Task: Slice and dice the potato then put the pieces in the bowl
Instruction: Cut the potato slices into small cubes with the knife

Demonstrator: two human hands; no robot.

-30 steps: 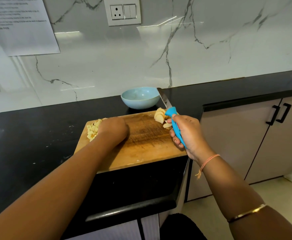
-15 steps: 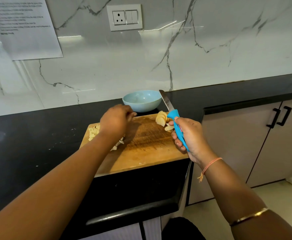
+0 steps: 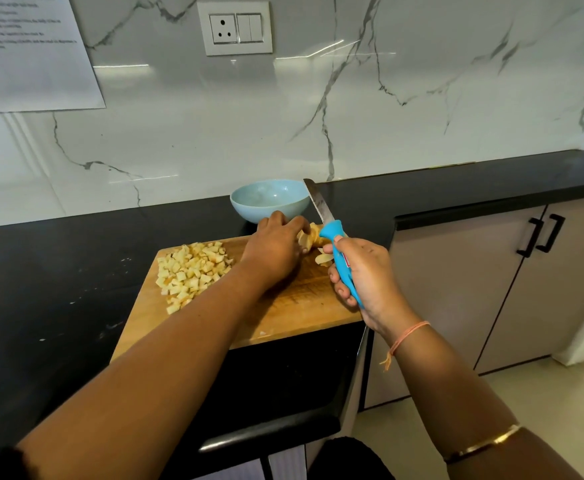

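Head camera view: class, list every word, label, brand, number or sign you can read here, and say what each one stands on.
White paper sheet on the marble wall: several printed lines, too blurred to read.
Small red label on the blue-handled knife in the right hand: too small to read.
White socket and switch plate: no lettering visible.
So nothing here can be quoted.

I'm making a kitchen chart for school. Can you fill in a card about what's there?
bowl: light blue, looks empty, behind the cutting board
diced potato: piled on the board's left
potato slices: at the board's far edge
left hand: touching the potato slices
right hand: holding the knife by its blue handle
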